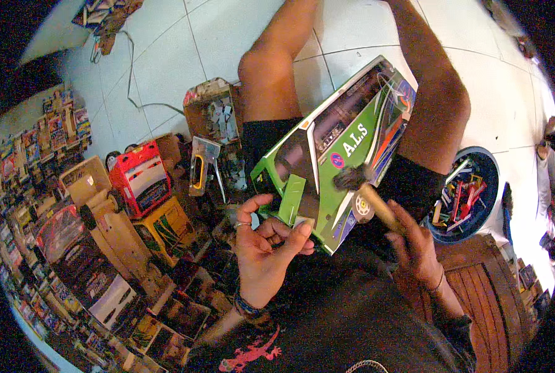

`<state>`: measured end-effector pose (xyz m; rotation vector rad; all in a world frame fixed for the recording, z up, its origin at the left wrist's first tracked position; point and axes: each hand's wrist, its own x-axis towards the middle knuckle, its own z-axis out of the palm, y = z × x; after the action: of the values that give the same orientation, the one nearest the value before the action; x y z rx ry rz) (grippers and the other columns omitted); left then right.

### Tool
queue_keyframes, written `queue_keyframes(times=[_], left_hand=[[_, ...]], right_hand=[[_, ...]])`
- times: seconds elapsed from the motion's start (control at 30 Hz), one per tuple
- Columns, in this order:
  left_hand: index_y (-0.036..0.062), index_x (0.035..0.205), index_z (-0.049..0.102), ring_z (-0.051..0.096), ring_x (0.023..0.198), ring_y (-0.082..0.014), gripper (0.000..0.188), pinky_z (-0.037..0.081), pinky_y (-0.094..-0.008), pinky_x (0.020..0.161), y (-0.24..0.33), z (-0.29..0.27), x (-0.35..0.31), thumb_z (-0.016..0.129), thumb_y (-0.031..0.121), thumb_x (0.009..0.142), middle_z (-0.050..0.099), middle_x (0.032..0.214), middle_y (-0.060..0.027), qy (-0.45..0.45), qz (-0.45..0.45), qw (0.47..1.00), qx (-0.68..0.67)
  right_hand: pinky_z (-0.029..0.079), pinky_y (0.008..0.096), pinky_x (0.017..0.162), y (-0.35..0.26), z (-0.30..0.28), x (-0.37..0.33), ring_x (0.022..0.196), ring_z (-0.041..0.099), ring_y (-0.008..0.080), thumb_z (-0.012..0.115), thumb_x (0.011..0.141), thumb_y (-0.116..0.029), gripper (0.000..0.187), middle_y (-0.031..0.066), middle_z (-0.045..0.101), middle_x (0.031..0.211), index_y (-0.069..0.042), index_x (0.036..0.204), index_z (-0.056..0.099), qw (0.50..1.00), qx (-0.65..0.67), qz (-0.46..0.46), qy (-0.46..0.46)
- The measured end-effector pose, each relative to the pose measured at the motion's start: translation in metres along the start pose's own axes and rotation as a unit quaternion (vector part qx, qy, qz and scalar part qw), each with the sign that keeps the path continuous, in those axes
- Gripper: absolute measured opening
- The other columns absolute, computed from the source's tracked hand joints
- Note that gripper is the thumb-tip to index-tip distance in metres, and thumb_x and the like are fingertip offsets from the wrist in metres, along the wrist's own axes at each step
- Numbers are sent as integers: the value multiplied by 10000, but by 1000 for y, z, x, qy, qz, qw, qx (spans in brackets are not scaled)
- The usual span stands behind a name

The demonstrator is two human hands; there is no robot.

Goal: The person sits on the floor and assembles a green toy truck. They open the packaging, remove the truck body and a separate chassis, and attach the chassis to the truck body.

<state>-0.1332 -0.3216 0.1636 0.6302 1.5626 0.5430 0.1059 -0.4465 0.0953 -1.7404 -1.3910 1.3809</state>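
A green model bus (336,149) with dark windows, a white edge and coloured stripes lies tilted across my lap. At its near left end, my left hand (268,248) pinches a small green panel (294,196) between thumb and fingers, against the bus body. The exact join is partly hidden by my thumb. My right hand (417,248) is wrapped round the wooden handle of a hammer (382,208). The hammer's dark head hovers over or touches the bus side, just above its small wheel (363,207); I cannot tell which.
A blue tub (464,233) of coloured scraps stands right, beside a slatted wooden board (486,298). Left are a box of pale scraps (218,118), a hacksaw-like tool with a yellow handle (198,171), and red (142,177) and yellow (165,230) model vehicles. White tiles (159,62) cover the floor.
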Motion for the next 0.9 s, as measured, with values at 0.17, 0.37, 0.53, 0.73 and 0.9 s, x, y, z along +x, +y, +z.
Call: queue_keyframes(times=[0.17, 0.37, 0.53, 0.73, 0.9], left_hand=[[89, 1330, 362, 668, 640, -180, 612, 623, -350, 605, -2, -2, 1, 727, -32, 853, 629, 746, -58, -18, 12, 1000, -13], [98, 1330, 383, 664, 614, -188, 609, 623, -358, 585, -1, 0, 0, 730, -31, 846, 627, 732, -58, 0, 7, 1000, -12], [89, 1336, 361, 671, 634, -191, 618, 625, -357, 601, -1, -1, 0, 726, -25, 852, 652, 772, -77, -10, 6, 1000, -10], [89, 1337, 348, 673, 654, -189, 614, 625, -358, 612, -1, -1, 0, 718, -22, 860, 678, 833, -101, -14, 10, 1000, 1], [98, 1334, 359, 667, 652, -180, 609, 624, -357, 610, 0, 0, 0, 722, -21, 859, 657, 794, -74, -9, -2, 1000, -6]], right_hand=[[566, 408, 586, -11, 15, 11, 730, 673, 318, 730, 834, -43, 682, 156, 670, 993, -152, 1457, 475, 991, -58, -120, -11], [495, 410, 449, -9, 33, 9, 542, 560, 285, 739, 808, -42, 729, 94, 556, 735, -192, 1469, 471, 991, -50, -121, -7], [477, 408, 424, -14, 37, 9, 524, 539, 266, 716, 811, -26, 718, 97, 533, 723, -168, 1469, 467, 984, -79, -161, 15], [471, 391, 413, -13, 36, 12, 525, 529, 250, 710, 807, -20, 690, 88, 531, 720, -110, 1450, 479, 985, -53, -162, 15], [480, 379, 416, -13, 35, 13, 537, 535, 238, 713, 803, -23, 679, 74, 535, 715, -84, 1440, 486, 980, -74, -183, 39]])
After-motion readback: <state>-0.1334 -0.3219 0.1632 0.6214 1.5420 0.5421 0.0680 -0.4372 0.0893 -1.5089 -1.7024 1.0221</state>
